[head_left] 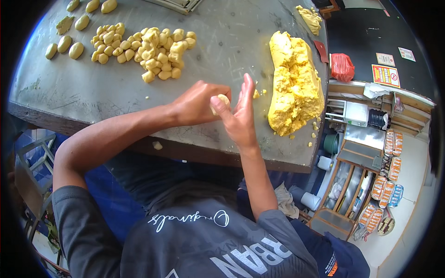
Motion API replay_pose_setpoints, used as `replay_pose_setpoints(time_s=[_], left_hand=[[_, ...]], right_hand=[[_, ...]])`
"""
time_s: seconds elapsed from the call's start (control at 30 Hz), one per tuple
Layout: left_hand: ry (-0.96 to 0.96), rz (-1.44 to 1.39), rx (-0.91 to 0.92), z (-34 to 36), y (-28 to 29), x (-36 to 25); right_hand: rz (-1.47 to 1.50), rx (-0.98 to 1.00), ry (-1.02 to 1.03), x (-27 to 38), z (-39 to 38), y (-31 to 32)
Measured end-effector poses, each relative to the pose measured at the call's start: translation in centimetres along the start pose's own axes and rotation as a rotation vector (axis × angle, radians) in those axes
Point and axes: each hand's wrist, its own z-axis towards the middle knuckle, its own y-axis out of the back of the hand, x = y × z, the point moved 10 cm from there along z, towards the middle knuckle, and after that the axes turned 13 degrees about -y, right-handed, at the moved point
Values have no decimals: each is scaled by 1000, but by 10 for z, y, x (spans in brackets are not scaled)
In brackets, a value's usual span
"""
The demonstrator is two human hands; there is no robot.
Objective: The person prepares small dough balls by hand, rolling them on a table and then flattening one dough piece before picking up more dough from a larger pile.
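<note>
A little bit of dough (224, 98) is between the two hands, over the worktop (227, 51) near its front edge. Bare room lies past them, between the pile of small balls (160, 53) and the big yellow lump (296, 83). The left hand (200, 101) has its grip curled around the dough; the right hand (241, 124) is loose, thumb on it, fingers pointing away

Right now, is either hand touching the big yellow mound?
No, the left hand and right hand meet at a small pale lump, while the yellow mound lies apart to their right.
</note>
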Motion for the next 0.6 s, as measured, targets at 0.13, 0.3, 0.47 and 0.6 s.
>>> replay_pose_setpoints(time_s=[0.13, 0.3, 0.47, 0.6], left_hand=[[-67, 10, -8, 2, 5, -4], [21, -163, 57, 2, 0, 5], [12, -251, 99, 3, -7, 6], [38, -233, 118, 3, -9, 2]], right_hand=[[112, 5, -32, -4, 7, -2], [264, 133, 9, 9, 1, 5], [-86, 139, 95, 8, -2, 6], [93, 143, -51, -4, 3, 2]])
